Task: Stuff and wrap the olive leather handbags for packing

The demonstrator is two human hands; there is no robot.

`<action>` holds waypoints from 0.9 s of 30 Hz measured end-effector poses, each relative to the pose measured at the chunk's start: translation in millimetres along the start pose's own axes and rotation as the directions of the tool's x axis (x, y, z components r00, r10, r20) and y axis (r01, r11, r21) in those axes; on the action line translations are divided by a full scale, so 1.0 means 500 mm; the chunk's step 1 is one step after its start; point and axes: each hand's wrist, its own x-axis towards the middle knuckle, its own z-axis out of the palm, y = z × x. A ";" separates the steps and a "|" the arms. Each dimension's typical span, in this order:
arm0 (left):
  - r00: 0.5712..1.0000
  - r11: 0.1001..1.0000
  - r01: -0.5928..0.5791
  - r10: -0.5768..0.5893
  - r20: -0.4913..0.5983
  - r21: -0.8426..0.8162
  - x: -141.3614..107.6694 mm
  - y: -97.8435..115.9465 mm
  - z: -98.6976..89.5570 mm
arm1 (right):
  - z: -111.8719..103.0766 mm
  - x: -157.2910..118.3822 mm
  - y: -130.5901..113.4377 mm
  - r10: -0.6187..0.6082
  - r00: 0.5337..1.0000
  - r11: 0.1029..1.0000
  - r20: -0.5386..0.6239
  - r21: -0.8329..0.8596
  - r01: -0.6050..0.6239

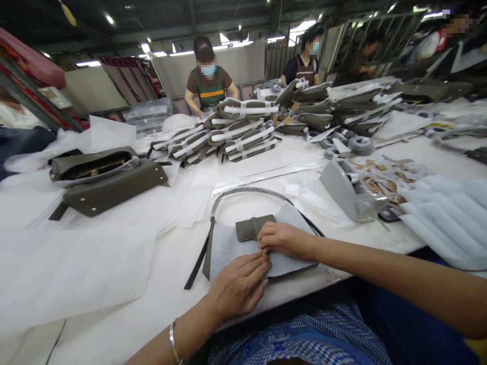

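Observation:
Before me on the white table lies an olive handbag [206, 256], its front covered by a light grey protective sheet [228, 251]. An olive leather flap [247, 229] rests over the sheet near the top. The bag's wrapped handle [247, 191] arches away from me. My left hand [241, 279] lies on the sheet, fingers together, their tips meeting those of the other hand. My right hand [283, 241] is closed in a pinch just below the flap's lower edge. Whatever sits between the fingertips is hidden by them.
Another olive bag [114, 187] stands at left on white sheets [83, 274]. Stacked wrapped bags [243, 126] fill the table's far side. A grey tape dispenser [342, 190], brown tags [388, 175] and white padded rolls [449, 218] lie at right. Co-workers [211, 83] stand beyond.

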 end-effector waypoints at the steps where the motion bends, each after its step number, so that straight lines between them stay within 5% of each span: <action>1: 1.000 1.000 0.011 -0.011 -0.004 -0.001 -0.001 0.003 0.002 | 0.001 0.001 0.001 0.003 1.000 1.000 0.005 0.007 -0.003; 7: 0.997 0.997 0.080 -0.080 0.019 -0.002 -0.006 0.016 0.005 | 0.001 0.012 0.002 0.001 0.995 0.999 0.101 -0.036 0.003; 19: 0.995 0.995 0.091 -0.089 0.031 -0.037 -0.013 0.013 0.009 | -0.010 0.004 0.007 0.049 0.998 0.989 0.042 0.141 -0.055; 23: 0.992 0.992 0.116 -0.113 0.056 -0.049 -0.012 0.013 0.007 | -0.016 0.004 0.007 0.131 0.991 0.991 0.007 0.040 -0.131; 27: 0.987 0.987 0.150 -0.145 0.065 -0.066 -0.012 0.012 0.005 | -0.029 0.006 0.016 0.157 0.983 0.988 0.091 -0.020 -0.156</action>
